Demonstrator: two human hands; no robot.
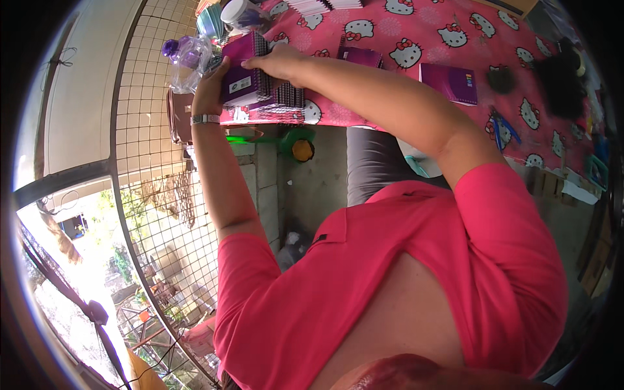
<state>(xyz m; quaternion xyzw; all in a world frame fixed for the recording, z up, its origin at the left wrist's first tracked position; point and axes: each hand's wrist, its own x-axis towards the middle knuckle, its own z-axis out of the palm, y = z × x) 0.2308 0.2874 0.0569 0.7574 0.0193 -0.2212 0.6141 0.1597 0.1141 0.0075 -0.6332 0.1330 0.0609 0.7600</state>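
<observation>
A stack of purple spiral notebooks (238, 83) stands at the left end of the table, its black coil bindings facing right. My left hand (210, 86), with a metal watch on its wrist, grips the stack from the left side. From the right, my right hand (281, 64) reaches across and holds the coil side, thumb over the top. More spiral notebooks (289, 95) lie just under and beside the held stack. Farther right on the pink tablecloth are a purple notebook (448, 83) and another purple notebook (361, 56), partly covered by my right forearm.
Beside my left hand are a clear plastic bottle (188, 65) with a purple cap and a white tub (244, 14). A wire mesh (153, 130) runs along the left. Blue-handled pliers (504, 127) and a black furry item (560, 81) lie at the table's right.
</observation>
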